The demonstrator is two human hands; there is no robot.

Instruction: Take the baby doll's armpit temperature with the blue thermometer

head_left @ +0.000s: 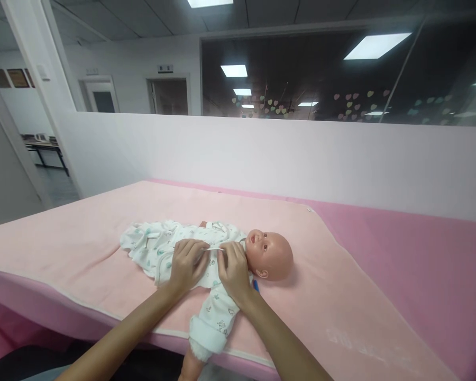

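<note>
A baby doll [275, 256] lies on its back, head to the right, in a white printed outfit [218, 312] with a folded cuff on the near sleeve. Over its chest, my left hand [188, 263] pinches a thin white strip of the clothing. My right hand [234, 266] pinches the same strip a little farther right, close to the doll's chin. Between both hands the strip [214, 248] is stretched. The doll's near arm points toward me past the table edge. Its legs are hidden in the cloth at the left.
A peach pad [321, 317] covers much of the pink table surface [420, 259]. Something small and blue [256, 286] shows beside the doll's neck. A low white wall [262, 159] stands behind the table, with dark glass above.
</note>
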